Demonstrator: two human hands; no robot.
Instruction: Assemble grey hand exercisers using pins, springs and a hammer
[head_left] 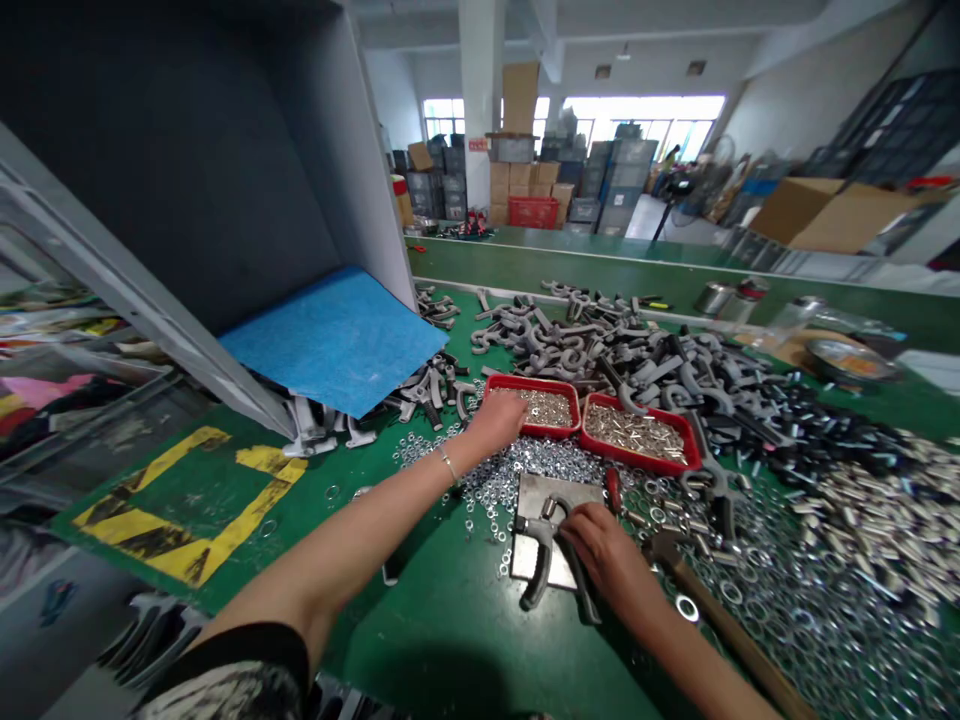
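My left hand (498, 420) reaches into the left red tray (577, 408), which holds small shiny metal parts. Its fingers point down and are drawn together; whatever is between them is hidden. My right hand (600, 540) is closed on a grey plier-like hand tool (541, 565) with two curved handles, which lies on a square metal plate (525, 490). A second red tray (679, 464), filled with small pins, stands beside the first. Loose metal nuts or rings (495, 490) are scattered between the plate and the trays.
A hammer (720, 600) lies right of my right hand, among many flat washers (787, 620). Behind the trays is a heap of grey tool parts (570, 335). Silvery cylindrical pieces (885, 510) are piled at right. A large grey bin with blue sheet (337, 335) stands left.
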